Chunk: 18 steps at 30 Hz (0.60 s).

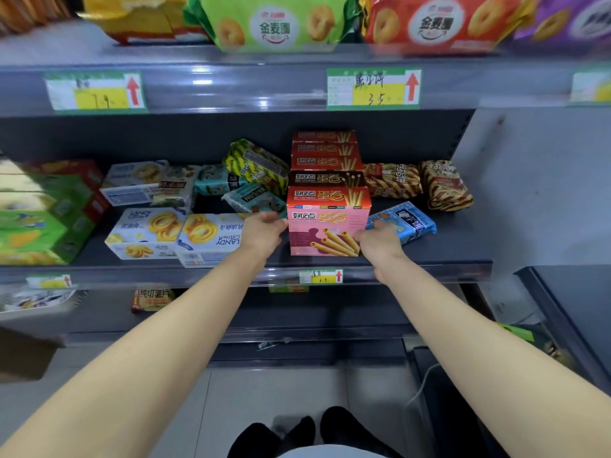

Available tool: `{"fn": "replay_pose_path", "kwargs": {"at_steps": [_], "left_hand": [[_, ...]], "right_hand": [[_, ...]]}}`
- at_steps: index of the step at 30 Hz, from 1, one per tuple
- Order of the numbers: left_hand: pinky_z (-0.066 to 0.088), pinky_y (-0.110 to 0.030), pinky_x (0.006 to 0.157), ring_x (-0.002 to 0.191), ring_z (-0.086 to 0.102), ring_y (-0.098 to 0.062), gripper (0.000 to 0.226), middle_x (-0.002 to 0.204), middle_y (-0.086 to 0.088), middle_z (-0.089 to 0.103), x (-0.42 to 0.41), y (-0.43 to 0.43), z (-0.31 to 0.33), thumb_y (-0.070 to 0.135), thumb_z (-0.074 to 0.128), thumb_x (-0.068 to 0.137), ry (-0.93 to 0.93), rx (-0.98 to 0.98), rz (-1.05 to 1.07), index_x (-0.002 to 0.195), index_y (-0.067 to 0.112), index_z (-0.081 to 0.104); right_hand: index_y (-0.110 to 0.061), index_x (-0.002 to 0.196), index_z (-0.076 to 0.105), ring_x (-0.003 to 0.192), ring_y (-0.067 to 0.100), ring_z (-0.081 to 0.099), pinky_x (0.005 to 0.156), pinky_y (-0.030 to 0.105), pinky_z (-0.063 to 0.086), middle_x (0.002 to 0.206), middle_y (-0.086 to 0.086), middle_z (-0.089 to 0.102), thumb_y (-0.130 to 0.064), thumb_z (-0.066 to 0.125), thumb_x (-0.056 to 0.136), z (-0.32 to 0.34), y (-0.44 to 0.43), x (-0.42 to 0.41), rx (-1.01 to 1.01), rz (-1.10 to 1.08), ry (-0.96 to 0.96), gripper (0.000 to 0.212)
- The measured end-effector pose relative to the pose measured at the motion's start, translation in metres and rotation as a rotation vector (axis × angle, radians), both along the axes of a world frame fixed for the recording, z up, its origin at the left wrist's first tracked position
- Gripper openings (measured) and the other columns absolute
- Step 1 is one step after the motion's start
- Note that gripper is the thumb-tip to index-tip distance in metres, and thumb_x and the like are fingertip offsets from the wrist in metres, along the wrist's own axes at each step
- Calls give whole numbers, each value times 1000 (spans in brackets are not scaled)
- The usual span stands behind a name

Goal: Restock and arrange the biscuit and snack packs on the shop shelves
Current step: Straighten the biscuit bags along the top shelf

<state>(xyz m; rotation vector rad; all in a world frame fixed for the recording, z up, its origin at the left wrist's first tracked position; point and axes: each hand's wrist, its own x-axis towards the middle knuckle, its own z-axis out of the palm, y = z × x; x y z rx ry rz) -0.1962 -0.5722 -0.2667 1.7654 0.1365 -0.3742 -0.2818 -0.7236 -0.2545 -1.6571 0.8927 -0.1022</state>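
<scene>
Shelf stock as I log it from the head view, largest first.

1. Middle shelf (446, 246): grey, spans the centre of the frame and carries most of the items below.
2. Top shelf (231, 90): across the upper frame, with a green pack (274, 24) at upper centre and a red pack (439, 23) at upper right.
3. Green boxes (36, 226): stacked at the left edge, blurred.
4. Pink box (325, 223): upright at the shelf's front, centre of frame, touching the box stack (325, 160) behind it.
5. White boxes (148, 234): two lying flat side by side, left of centre.
6. Left hand (263, 231): I see its fingers curled against the pink box's left side, gripping it.
7. Right hand (380, 241): its fingers curl round the same box's lower right corner.
8. Striped packs (393, 180): two, behind and right of the pink box.
9. Blue pack (408, 223): flat, just right of the pink box and beyond the right hand.
10. Teal packs (254, 198): behind the left hand.
11. Price tag (320, 276): on the shelf edge below the pink box.
</scene>
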Motion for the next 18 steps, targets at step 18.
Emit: {"fn": "replay_pose_path", "kwargs": {"at_steps": [18], "left_hand": [[53,-33,91,103,64,-25,16,100,-6,63,-74,-72,69,7,54,92,-230,16,-348,105,12,64]], "right_hand": [[-9,133,52,87,9,49,60,11,42,126,7,56,-13,48,97,42,-59,-59,35,-176,-184,36]]}}
